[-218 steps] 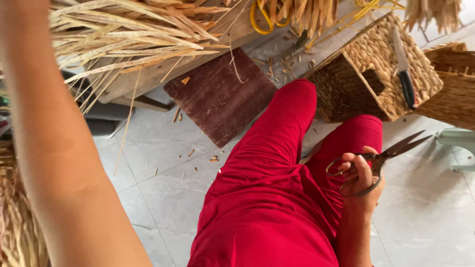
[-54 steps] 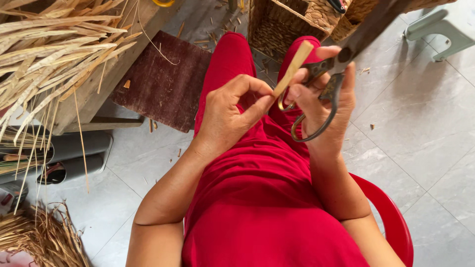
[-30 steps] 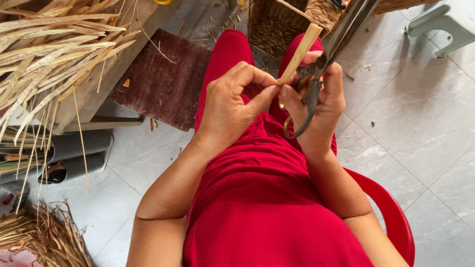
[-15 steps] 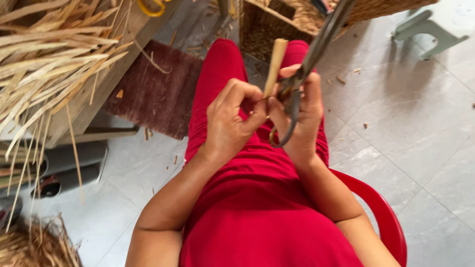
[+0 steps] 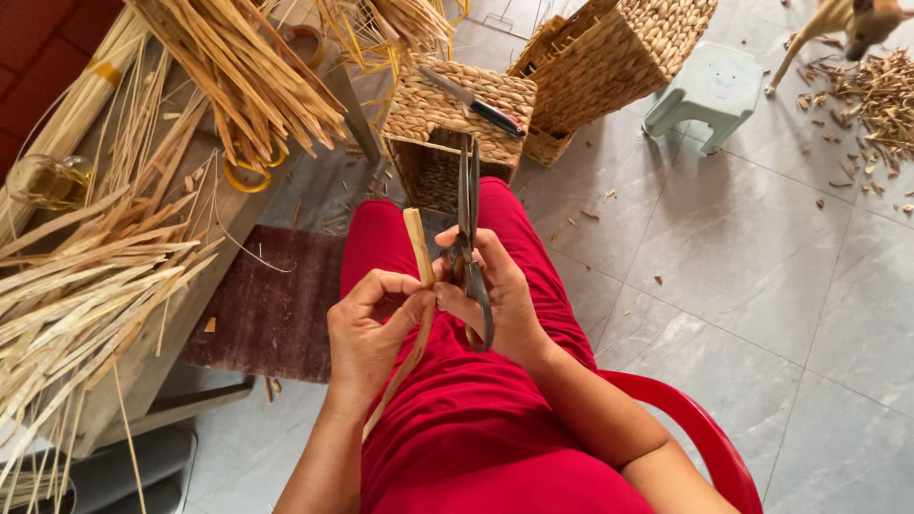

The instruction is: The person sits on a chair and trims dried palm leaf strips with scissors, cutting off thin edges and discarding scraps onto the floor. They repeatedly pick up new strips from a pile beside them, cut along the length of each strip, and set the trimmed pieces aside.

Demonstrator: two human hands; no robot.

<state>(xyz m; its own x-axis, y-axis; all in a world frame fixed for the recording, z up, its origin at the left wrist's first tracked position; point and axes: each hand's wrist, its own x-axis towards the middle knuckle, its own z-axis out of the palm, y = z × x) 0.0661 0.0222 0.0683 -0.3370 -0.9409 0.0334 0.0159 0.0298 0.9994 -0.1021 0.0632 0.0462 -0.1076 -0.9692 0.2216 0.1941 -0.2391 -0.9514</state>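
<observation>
a: what can go wrong here?
b: the scissors (image 5: 468, 224), blades together and pointing up in the clamped right hand (image 5: 500, 303), could slip and nick the left hand (image 5: 367, 333)

a: where is the reed strip (image 5: 417, 249)?
b: pinched in the left fingers, touching the right thumb, just left of the blades

Both forearms converge over the lap. Left hand (image 5: 367, 328) pinches closed, thumb against forefinger; right hand (image 5: 500, 300) curls shut, its fingertips apparently partly hidden.
</observation>
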